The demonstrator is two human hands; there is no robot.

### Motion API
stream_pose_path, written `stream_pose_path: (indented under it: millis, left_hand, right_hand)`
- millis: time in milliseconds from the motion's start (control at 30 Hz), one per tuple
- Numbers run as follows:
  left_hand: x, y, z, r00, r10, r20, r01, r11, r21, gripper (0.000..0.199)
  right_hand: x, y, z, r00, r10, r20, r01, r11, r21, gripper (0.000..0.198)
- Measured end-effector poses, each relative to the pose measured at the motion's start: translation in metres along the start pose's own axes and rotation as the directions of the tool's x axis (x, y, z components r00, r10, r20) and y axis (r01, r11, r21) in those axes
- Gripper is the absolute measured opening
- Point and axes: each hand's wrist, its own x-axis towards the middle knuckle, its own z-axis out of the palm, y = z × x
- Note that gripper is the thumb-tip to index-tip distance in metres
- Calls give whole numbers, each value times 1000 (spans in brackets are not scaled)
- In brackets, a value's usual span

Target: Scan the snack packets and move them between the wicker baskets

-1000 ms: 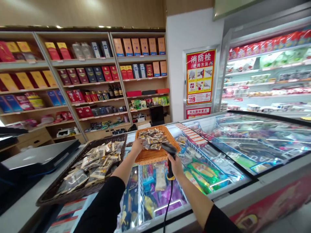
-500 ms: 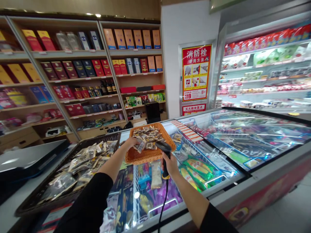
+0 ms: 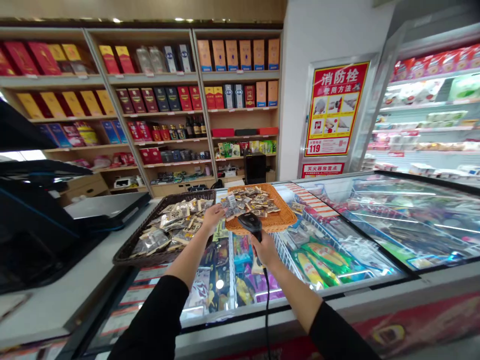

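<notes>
My left hand (image 3: pixel 213 218) pinches a small clear-fronted snack packet (image 3: pixel 231 205) at the left rim of the orange woven basket (image 3: pixel 287 212). More such packets (image 3: pixel 258 196) lie loose inside that basket. In my right hand (image 3: pixel 265 248) is a black barcode scanner (image 3: pixel 252 223), its head pointing up and left near the held packet and its cord hanging down. Left of the orange basket, a dark brown woven basket (image 3: pixel 125 252) holds many similar packets (image 3: pixel 176 217); my left forearm passes over its right side.
Both baskets rest on a glass-topped freezer (image 3: pixel 375 235) filled with bagged frozen goods, including corn packs (image 3: pixel 318 262). At left stands a counter with a flat scale-like device (image 3: pixel 108 205). Shelves of boxes (image 3: pixel 161 100) line the back wall, beside a red fire-hydrant poster (image 3: pixel 335 110).
My view has swung left. My left hand has drawn the packet from inside the orange basket to its left rim, and the scanner head has come closer to it.
</notes>
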Motion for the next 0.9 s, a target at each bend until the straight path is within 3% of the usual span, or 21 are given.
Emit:
stream_pose_path:
  millis: [200, 467, 900]
  left_hand:
    - [0, -8, -2, 995, 75, 72, -83, 990, 113, 46]
    - [-6, 1, -1, 997, 58, 61, -66, 987, 147, 44]
    - [-5, -1, -1, 1000, 23, 13, -25, 985, 173, 42]
  right_hand:
    - [-4, 15, 0, 995, -82, 58, 89, 986, -138, 29]
    - [-6, 13, -2, 991, -115, 66, 127, 970, -209, 29]
    - [-9, 8, -2, 993, -67, 101, 76, 994, -79, 39]
